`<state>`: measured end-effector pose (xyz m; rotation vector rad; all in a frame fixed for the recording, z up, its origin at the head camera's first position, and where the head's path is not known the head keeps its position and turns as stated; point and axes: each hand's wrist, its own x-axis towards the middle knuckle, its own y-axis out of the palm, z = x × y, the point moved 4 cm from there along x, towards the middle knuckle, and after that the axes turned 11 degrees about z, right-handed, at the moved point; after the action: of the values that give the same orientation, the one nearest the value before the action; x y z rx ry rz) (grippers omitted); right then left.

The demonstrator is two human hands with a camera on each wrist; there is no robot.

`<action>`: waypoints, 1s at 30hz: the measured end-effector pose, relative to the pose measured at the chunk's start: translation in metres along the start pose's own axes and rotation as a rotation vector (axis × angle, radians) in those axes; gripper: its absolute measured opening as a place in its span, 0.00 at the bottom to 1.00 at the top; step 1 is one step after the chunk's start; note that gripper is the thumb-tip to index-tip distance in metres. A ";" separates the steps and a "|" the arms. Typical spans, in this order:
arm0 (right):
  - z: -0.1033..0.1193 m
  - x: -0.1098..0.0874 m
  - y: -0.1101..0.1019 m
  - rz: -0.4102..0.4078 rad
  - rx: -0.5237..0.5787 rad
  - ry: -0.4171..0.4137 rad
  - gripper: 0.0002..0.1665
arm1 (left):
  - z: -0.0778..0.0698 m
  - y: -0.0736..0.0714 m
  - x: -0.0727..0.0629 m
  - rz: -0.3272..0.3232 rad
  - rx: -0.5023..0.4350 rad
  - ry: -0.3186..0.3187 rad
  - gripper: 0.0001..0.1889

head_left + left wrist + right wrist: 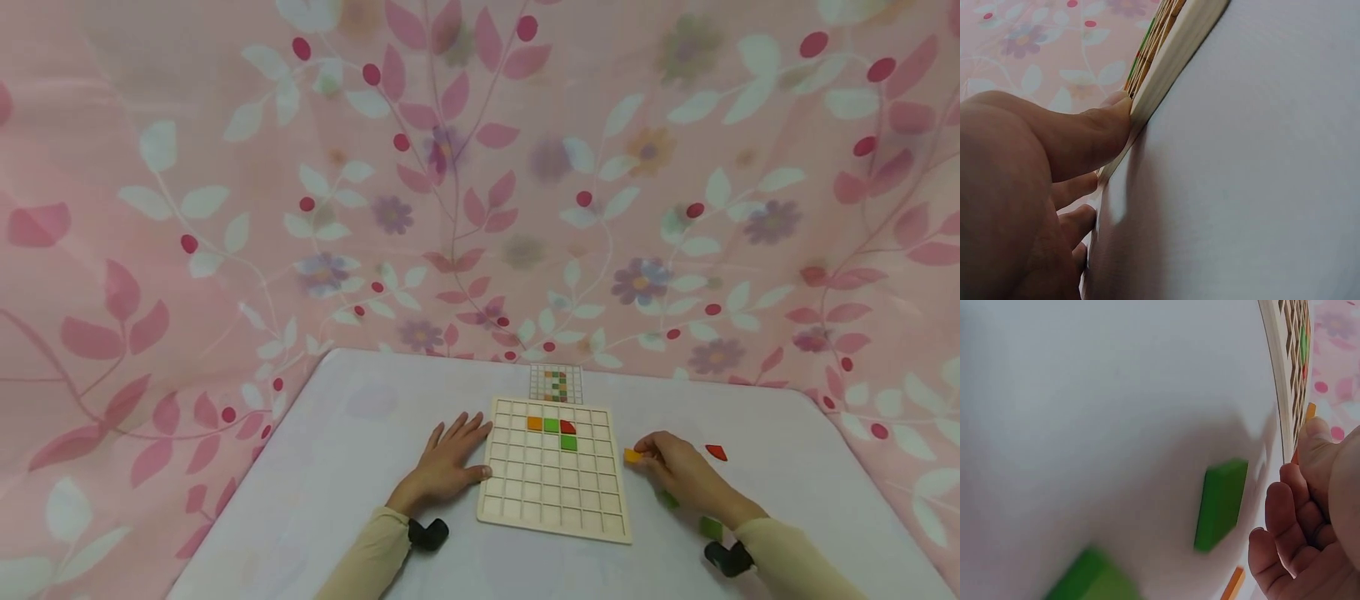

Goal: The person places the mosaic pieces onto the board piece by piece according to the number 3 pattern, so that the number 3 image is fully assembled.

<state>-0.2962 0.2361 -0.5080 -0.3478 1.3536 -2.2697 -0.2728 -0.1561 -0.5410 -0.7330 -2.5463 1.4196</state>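
My left hand (444, 467) rests at the left side of a pale wooden grid board (520, 507), fingers spread and straight; its thumb (1094, 134) touches the board's edge. Just off the board's right edge, my right hand (681, 473) pinches an orange tile (632, 456) between thumb and forefinger. In the right wrist view the other fingers are loosely bent. Near the top of the grid, an orange tile (535, 423), a green tile (551, 425) and a red rounded tile (567, 427) sit in a row. Another green tile (569, 442) lies directly below the red one.
Behind the board lies a small card (556, 384) printed with a coloured grid pattern. A loose red tile (716, 452) is right of my right hand. Green blocks (1221, 503) lie on the white tabletop (360, 467) beneath and beside that hand. A floral curtain (480, 208) hangs behind.
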 end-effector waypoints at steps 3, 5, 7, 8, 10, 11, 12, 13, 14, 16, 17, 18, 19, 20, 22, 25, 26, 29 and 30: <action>0.006 0.005 0.003 0.003 0.024 -0.001 0.08 | 0.000 0.000 0.001 0.000 0.010 0.004 0.39; 0.012 0.007 0.004 0.011 0.045 -0.007 0.09 | 0.000 0.000 0.002 0.003 0.021 0.005 0.39; 0.017 0.010 0.007 0.019 0.061 -0.013 0.11 | 0.001 0.000 0.002 0.010 0.029 0.002 0.39; 0.020 0.011 0.008 0.021 0.069 -0.017 0.11 | 0.001 0.000 0.002 0.010 0.030 0.004 0.39; 0.024 0.015 0.011 0.026 0.070 -0.031 0.11 | 0.001 0.000 0.002 0.012 0.030 0.002 0.39; 0.025 0.016 0.013 0.028 0.073 -0.037 0.11 | 0.000 0.000 0.001 0.013 0.029 0.001 0.39; 0.027 0.018 0.014 0.030 0.077 -0.042 0.11 | 0.000 -0.001 0.001 0.013 0.026 0.000 0.39; 0.028 0.020 0.016 0.035 0.080 -0.048 0.11 | -0.001 -0.001 0.001 0.013 0.023 0.000 0.39; 0.030 0.021 0.018 0.042 0.084 -0.054 0.11 | -0.001 -0.002 0.001 0.012 0.021 0.002 0.39; 0.033 0.024 0.021 0.056 0.088 -0.059 0.11 | -0.002 -0.002 0.000 0.013 0.018 0.003 0.39; 0.035 0.026 0.023 0.062 0.092 -0.057 0.11 | -0.003 -0.002 0.000 0.013 0.013 0.006 0.39; 0.037 0.027 0.024 0.066 0.088 -0.054 0.11 | -0.003 -0.002 0.000 0.012 0.010 0.010 0.39; 0.039 0.028 0.025 0.070 0.088 -0.051 0.11 | -0.003 -0.002 0.000 0.008 0.005 0.015 0.39; 0.042 0.030 0.026 0.074 0.088 -0.047 0.11 | -0.003 -0.002 0.000 0.003 0.000 0.020 0.40; 0.047 0.032 0.028 0.074 0.075 -0.050 0.11 | -0.003 -0.002 -0.001 -0.002 -0.006 0.025 0.40; 0.054 0.034 0.031 0.070 0.053 -0.056 0.11 | -0.001 0.000 -0.001 -0.012 -0.017 0.025 0.40; 0.055 0.035 0.032 0.069 0.040 -0.057 0.11 | 0.000 0.001 -0.001 -0.017 -0.019 0.028 0.40; 0.060 0.038 0.036 0.071 0.020 -0.037 0.10 | -0.001 0.000 -0.001 -0.020 -0.026 0.035 0.40; 0.061 0.039 0.037 0.072 0.015 -0.029 0.10 | -0.001 0.000 -0.002 -0.021 -0.024 0.039 0.40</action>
<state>-0.2926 0.1547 -0.5120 -0.3199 1.3126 -2.2064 -0.2709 -0.1558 -0.5400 -0.7287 -2.5379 1.3571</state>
